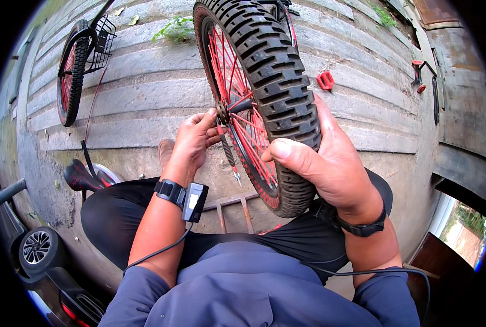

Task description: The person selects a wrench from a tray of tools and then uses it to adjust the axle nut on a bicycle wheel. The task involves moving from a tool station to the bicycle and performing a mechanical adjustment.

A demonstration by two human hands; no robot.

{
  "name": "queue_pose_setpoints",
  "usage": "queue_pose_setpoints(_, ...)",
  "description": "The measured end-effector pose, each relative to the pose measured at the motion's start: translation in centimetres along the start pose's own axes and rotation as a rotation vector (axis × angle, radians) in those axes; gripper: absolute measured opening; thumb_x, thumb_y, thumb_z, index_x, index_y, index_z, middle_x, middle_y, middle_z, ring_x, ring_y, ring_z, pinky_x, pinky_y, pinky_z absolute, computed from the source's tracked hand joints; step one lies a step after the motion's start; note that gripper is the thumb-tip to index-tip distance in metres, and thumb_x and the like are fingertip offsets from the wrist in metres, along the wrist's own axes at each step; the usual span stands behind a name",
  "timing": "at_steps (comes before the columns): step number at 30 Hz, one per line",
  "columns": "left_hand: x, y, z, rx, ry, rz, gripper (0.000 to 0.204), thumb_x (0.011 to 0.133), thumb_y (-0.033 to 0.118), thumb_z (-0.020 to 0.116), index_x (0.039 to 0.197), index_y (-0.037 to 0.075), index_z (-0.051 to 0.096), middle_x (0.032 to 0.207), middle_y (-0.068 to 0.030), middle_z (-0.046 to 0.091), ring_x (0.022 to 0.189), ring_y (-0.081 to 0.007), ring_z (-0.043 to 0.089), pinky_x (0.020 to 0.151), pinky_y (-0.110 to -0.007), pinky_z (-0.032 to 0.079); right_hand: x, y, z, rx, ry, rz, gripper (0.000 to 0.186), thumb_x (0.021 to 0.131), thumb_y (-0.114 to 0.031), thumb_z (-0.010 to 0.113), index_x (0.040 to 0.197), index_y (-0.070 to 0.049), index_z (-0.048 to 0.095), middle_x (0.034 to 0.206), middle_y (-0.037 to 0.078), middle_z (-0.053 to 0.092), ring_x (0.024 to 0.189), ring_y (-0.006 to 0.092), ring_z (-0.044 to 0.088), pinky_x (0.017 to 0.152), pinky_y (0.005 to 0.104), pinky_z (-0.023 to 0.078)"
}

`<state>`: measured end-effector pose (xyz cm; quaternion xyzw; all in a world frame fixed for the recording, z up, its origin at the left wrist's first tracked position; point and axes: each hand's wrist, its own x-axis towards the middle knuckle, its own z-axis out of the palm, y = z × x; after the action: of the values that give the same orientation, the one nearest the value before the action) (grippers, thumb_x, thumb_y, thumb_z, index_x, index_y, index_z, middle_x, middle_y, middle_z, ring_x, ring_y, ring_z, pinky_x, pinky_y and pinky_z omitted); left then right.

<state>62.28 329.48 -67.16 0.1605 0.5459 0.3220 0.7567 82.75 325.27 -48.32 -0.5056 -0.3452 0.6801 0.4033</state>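
Note:
An upright bicycle wheel with a knobby black tyre [267, 82] and red spokes [226, 65] stands in front of me. My right hand [322, 163] grips the tyre, thumb across the near side. My left hand [196, 136] is closed at the dark hub [224, 113], thumb against it; what its fingers pinch is too small to make out. Just beside that hand hangs a red-and-black cable-like piece [228, 150] with a ribbed sleeve and a metal end, below the hub.
Another wheel [68, 76] with a wire basket [100, 46] lies upper left. A saddle [76, 177] is left, a car [41, 278] lower left. A red pedal [325, 80] and red-black parts [417, 76] lie on the slatted concrete [374, 98]. A metal wall [461, 109] stands right.

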Motion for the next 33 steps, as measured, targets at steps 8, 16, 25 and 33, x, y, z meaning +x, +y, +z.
queue_pose_setpoints(8, 1.0, -0.7, -1.3, -0.035, -0.026, -0.034, 0.032, 0.093, 0.033, 0.067, 0.1, 0.003, 0.058, 0.086, -0.0051, 0.067, 0.073, -0.0134, 0.067, 0.056, -0.022, 0.051, 0.0, 0.5, 0.5, 0.003, 0.0, -0.061, 0.066, 0.086, -0.015, 0.074, 0.136, 0.005, 0.036, 0.11, 0.006, 0.06, 0.095, 0.0096, 0.057, 0.086, 0.0265, 0.046)
queue_pose_setpoints(16, 2.3, -1.4, -2.5, -0.044, -0.017, -0.087, 0.033, 0.091, 0.039, 0.069, 0.09, 0.006, 0.062, 0.069, 0.0012, 0.061, 0.062, -0.0099, 0.062, 0.05, -0.02, 0.045, 0.2, 0.6, 0.4, -0.084, -0.042, -0.083, 0.07, 0.085, -0.018, 0.074, 0.139, 0.004, 0.036, 0.126, 0.009, 0.056, 0.114, 0.0135, 0.052, 0.103, 0.0299, 0.038)
queue_pose_setpoints(25, 2.5, -1.5, -2.6, -0.034, -0.001, -0.112, 0.033, 0.091, 0.042, 0.068, 0.091, 0.009, 0.063, 0.069, 0.0017, 0.063, 0.06, -0.0096, 0.065, 0.045, -0.019, 0.039, 0.3, 1.2, 0.3, -0.16, -0.043, -0.131, 0.072, 0.085, -0.019, 0.074, 0.14, 0.004, 0.034, 0.127, 0.009, 0.055, 0.115, 0.0136, 0.051, 0.102, 0.0297, 0.038)
queue_pose_setpoints(33, 2.4, -1.4, -2.8, -0.02, 0.01, -0.121, 0.034, 0.091, 0.043, 0.067, 0.088, 0.01, 0.06, 0.068, 0.0015, 0.062, 0.061, -0.0125, 0.066, 0.046, -0.021, 0.041, 0.3, 1.3, 0.2, -0.186, -0.043, -0.137, 0.07, 0.085, -0.018, 0.073, 0.14, 0.004, 0.035, 0.126, 0.008, 0.055, 0.114, 0.0132, 0.051, 0.101, 0.0293, 0.039)
